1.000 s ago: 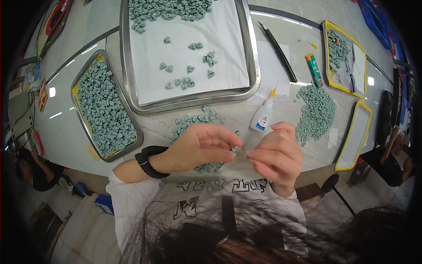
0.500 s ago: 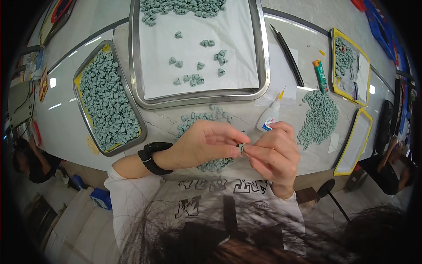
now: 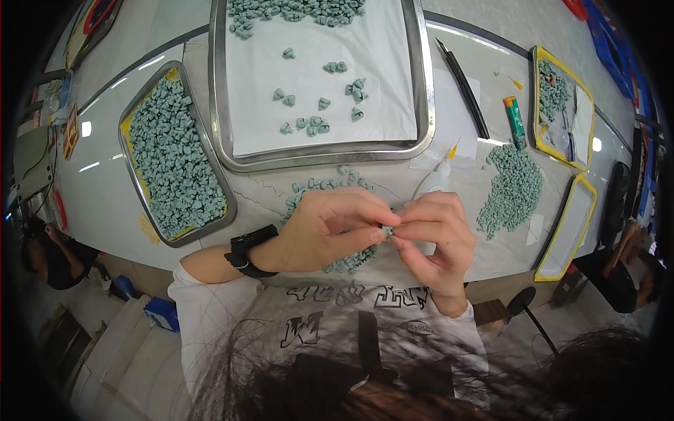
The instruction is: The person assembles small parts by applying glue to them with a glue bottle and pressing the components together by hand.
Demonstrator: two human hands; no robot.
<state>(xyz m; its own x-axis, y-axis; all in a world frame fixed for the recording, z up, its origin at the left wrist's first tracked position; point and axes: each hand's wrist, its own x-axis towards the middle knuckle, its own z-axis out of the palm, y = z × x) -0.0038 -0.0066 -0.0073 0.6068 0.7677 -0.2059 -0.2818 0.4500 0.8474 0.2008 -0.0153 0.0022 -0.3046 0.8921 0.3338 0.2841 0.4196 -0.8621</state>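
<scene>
Between my two hands is a small grey-green moulded piece (image 3: 387,230). My left hand (image 3: 335,221), with a black watch on its wrist, pinches it between thumb and fingers. My right hand (image 3: 437,235) meets it from the other side, its thumb and fingertips closed at the piece. Whatever else those right fingertips hold is too small to make out. Below and behind my hands lies a loose pile of similar green pieces (image 3: 309,188), partly hidden. A white glue bottle with a yellow needle tip (image 3: 440,177) sits just beyond my right hand, its lower part covered.
A large metal tray (image 3: 330,154) lined with white paper holds scattered pieces ahead. On the left, a smaller tray (image 3: 233,210) is full of them. Rightward are a heap of tinier pieces (image 3: 511,189), a green tube (image 3: 515,123), a black pen-like tool (image 3: 463,88) and yellow-edged trays (image 3: 558,270).
My right hand's fingers have shifted up and over the piece, with the thumb now lower and apart from them. They cover more of the glue bottle. The left hand keeps its pinch.
</scene>
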